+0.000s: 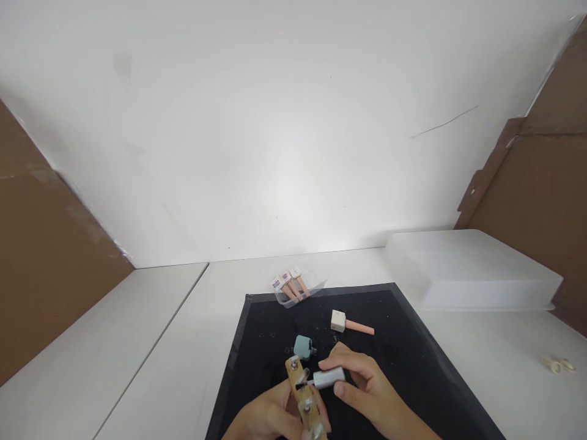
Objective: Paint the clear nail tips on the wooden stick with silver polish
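My left hand [271, 415] is closed around a narrow wooden nail-tip stand [298, 382], which carries several clear nail tips on small metal posts. Between the thumb and fingers of my right hand [362, 388] is a nail polish brush [328, 377] with a silver-white handle. Its dark bristle end points left, over the wooden strip beside a clear tip; whether it touches the tip I cannot tell. Just beyond the stand's far end lies a teal bottle [302, 347] with its dark neck pointing right.
A white bottle with a peach cap [358, 327] lies on the black mat [394, 360]. At the mat's far edge, a clear tray [316, 285] holds three similar bottles. A white translucent box [477, 269] stands at the right, with small beige rings [556, 365] nearer me.
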`<action>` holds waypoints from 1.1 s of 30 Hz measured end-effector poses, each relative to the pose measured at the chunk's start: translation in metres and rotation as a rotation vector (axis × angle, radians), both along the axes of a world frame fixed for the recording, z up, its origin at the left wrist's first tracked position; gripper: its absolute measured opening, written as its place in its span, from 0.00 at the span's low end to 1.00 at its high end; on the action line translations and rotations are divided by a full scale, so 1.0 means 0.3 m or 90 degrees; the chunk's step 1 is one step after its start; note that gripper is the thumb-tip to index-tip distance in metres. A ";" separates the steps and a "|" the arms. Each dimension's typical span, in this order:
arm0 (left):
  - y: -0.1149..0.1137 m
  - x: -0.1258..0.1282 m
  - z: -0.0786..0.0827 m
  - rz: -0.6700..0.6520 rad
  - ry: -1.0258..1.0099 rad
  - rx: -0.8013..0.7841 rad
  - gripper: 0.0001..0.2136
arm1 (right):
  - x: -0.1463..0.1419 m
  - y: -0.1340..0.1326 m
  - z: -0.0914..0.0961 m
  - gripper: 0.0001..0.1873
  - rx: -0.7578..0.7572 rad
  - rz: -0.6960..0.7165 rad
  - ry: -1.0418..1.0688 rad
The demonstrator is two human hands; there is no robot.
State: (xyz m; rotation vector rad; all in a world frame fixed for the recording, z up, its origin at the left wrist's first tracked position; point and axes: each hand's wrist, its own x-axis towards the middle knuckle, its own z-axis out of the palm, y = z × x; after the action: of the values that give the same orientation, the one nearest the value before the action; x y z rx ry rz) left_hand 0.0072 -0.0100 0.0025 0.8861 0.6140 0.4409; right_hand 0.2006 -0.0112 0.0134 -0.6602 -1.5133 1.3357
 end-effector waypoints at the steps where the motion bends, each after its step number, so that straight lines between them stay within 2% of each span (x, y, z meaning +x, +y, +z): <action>1: 0.001 -0.001 -0.003 -0.003 -0.002 0.000 0.18 | 0.000 0.000 0.000 0.15 0.000 0.001 -0.002; 6: 0.003 -0.006 -0.018 -0.004 -0.007 -0.006 0.18 | 0.003 0.004 -0.005 0.15 -0.008 -0.016 -0.013; 22: -0.003 -0.013 -0.016 -0.007 -0.037 -0.019 0.17 | 0.013 0.024 -0.026 0.11 -0.012 -0.088 -0.033; 28: -0.009 -0.010 -0.017 -0.013 -0.028 0.001 0.17 | 0.014 0.028 -0.020 0.11 -0.088 -0.158 -0.016; 33: -0.015 -0.002 -0.003 -0.010 0.006 0.013 0.14 | 0.014 0.028 -0.018 0.12 -0.135 -0.146 0.040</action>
State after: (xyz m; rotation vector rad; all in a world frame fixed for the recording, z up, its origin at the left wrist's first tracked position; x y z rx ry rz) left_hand 0.0066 -0.0145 0.0018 0.9127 0.6115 0.4308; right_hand 0.2047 -0.0027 0.0081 -0.8888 -1.2157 1.3364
